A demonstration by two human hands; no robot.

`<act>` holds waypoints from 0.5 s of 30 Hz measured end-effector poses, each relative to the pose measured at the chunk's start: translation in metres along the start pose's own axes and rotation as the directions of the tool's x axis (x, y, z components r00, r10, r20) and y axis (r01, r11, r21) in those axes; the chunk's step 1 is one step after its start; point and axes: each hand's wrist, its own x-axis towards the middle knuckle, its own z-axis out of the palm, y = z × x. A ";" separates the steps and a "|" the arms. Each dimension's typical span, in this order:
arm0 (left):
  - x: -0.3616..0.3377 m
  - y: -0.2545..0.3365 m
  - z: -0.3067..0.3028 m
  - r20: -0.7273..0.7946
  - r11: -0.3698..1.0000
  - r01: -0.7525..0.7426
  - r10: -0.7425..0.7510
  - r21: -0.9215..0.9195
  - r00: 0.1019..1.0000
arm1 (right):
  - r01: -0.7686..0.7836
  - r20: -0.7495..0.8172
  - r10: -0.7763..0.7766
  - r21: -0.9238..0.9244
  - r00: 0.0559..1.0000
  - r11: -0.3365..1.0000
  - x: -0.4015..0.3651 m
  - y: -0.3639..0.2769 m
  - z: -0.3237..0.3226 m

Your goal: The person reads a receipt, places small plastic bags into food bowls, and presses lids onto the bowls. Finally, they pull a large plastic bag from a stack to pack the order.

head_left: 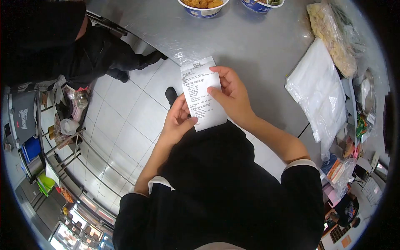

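A long white printed receipt (pixel 204 93) is held up in front of me, its text facing me. My left hand (pixel 180 118) grips its lower left edge, thumb on the front and fingers behind. On the right edge, nearer the top, my right hand (pixel 229 93) pinches it between thumb and fingers. The paper hangs over the near corner of a steel table. Most of the fingers behind the sheet are hidden.
On the steel table (pixel 266 54), a bowl of orange-brown food (pixel 203 8) and a second bowl (pixel 261 5) stand at the far edge. White plastic bags (pixel 314 91) lie to the right. Another person in dark clothes (pixel 100 48) stands at the upper left. Metal racks (pixel 66 154) line the left.
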 end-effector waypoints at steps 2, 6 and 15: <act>0.000 0.001 0.001 -0.001 1.000 0.012 -0.012 0.011 1.000 | 0.013 0.032 -0.013 -0.026 0.999 1.000 -0.004 0.002 0.001; -0.001 0.002 -0.001 -0.007 1.000 0.016 -0.016 0.014 1.000 | 0.066 0.048 -0.062 -0.087 0.997 0.994 -0.006 -0.002 0.002; -0.003 0.005 -0.008 0.012 1.000 -0.002 0.002 0.020 1.000 | 0.088 -0.013 -0.089 -0.047 0.996 0.995 -0.011 -0.001 0.010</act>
